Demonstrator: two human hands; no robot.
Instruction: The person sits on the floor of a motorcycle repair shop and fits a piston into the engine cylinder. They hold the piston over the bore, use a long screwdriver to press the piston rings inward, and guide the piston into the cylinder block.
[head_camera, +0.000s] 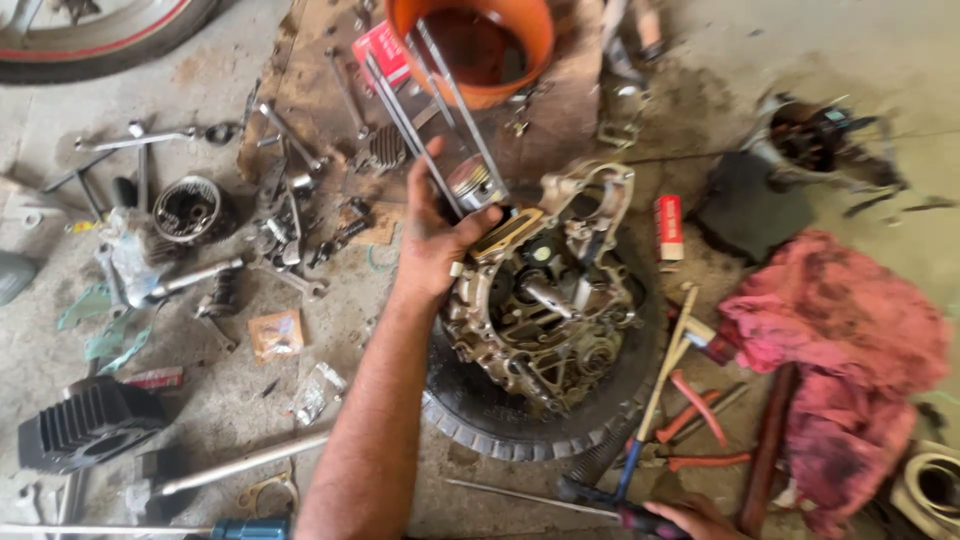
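Fingers of our left hand (437, 235) were curled over the upper-left edge of the engine crankcase (545, 300), thumb up toward the piston (472, 183) and the long studs (425, 100), so that hand was gripping the case rim. Our right hand (690, 517), at bottom center-right of the frame, was mostly cut off; we could not tell if it was closed, though it sat right by the dark handle of a hammer (640, 440). Crankcase sat mid-frame, resting on an old tyre (500, 425) laid on the concrete floor.

Handling, as we judged it: cast metal, heavy, rigid, greasy so likely slippery, with sharp gasket edges. Best hold looked like the thick outer rim, where the left hand was, not the thin studs or the piston, which could tilt or bend.

Around it: orange bucket (500, 45) at top center, pink rag (850, 340) at right, finned cylinder (85, 425) at lower left, spanners (140, 140) at upper left.
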